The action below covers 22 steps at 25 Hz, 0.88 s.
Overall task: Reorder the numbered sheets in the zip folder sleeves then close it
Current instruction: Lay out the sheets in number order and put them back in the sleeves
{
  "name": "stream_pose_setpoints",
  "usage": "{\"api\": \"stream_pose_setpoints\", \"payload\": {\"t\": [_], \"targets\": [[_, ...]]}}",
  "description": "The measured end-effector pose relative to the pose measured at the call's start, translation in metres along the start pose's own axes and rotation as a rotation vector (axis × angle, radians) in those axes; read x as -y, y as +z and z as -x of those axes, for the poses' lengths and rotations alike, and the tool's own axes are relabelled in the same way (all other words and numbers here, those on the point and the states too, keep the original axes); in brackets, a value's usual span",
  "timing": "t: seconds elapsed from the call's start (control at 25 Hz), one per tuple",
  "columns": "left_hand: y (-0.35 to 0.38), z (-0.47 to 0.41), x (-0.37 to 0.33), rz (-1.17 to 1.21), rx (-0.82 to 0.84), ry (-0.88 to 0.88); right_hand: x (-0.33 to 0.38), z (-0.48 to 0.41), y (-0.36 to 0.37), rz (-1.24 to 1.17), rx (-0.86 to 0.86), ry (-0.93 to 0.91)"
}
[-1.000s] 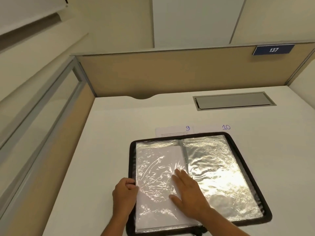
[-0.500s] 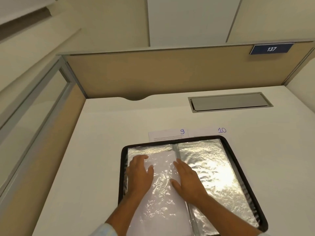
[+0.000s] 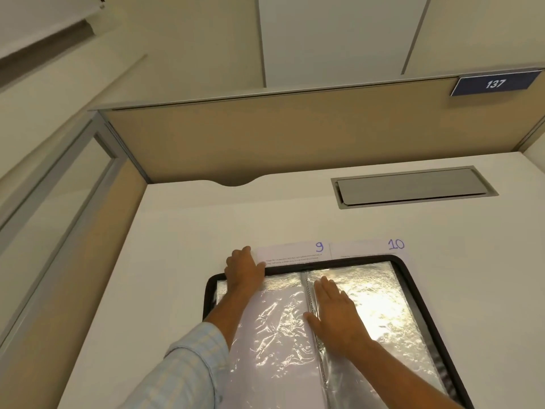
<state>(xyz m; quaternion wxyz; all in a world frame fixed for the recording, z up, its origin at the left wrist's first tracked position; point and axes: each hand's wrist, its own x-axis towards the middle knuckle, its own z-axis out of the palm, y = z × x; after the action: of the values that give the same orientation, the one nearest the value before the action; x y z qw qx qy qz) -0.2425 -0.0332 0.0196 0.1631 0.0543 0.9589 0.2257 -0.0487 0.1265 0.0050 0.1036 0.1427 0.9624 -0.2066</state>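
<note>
The black zip folder (image 3: 413, 290) lies open on the white desk, its shiny plastic sleeves facing up. A white sheet (image 3: 271, 335) sits inside the left sleeve. Two loose sheets stick out from under the folder's far edge: sheet 9 (image 3: 295, 250) and sheet 10 (image 3: 368, 247). My left hand (image 3: 243, 268) reaches over the folder's far left corner and touches the left edge of sheet 9; whether its fingers pinch the paper cannot be told. My right hand (image 3: 333, 312) lies flat on the right sleeve beside the centre spine.
A grey cable hatch (image 3: 413, 187) is set into the desk (image 3: 177, 246) at the back right. A tan partition (image 3: 280, 137) with a blue "137" plate (image 3: 495, 83) closes off the far side. A glass side panel (image 3: 59, 187) runs along the left.
My left hand slid from the folder's left edge across the left sleeve and forward to sheet 9. My right hand stayed near the spine. The camera tilted up.
</note>
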Motion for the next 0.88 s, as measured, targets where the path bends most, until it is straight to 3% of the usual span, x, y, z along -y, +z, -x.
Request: {"api": "stream_pose_setpoints", "payload": {"t": [0.4,0.6,0.76,0.88], "targets": [[0.012,-0.015,-0.017,0.092,0.063,-0.121,-0.005,-0.004,-0.003,-0.005,0.046,0.0],[0.013,-0.02,-0.021,0.025,0.021,0.028,-0.004,-0.003,-0.007,-0.017,0.058,-0.007],[0.01,-0.028,-0.028,-0.143,0.089,0.102,-0.003,-0.004,-0.01,-0.012,0.076,-0.004],[0.004,-0.037,-0.03,-0.097,0.163,0.117,-0.001,-0.003,-0.014,-0.007,0.075,-0.005]]}}
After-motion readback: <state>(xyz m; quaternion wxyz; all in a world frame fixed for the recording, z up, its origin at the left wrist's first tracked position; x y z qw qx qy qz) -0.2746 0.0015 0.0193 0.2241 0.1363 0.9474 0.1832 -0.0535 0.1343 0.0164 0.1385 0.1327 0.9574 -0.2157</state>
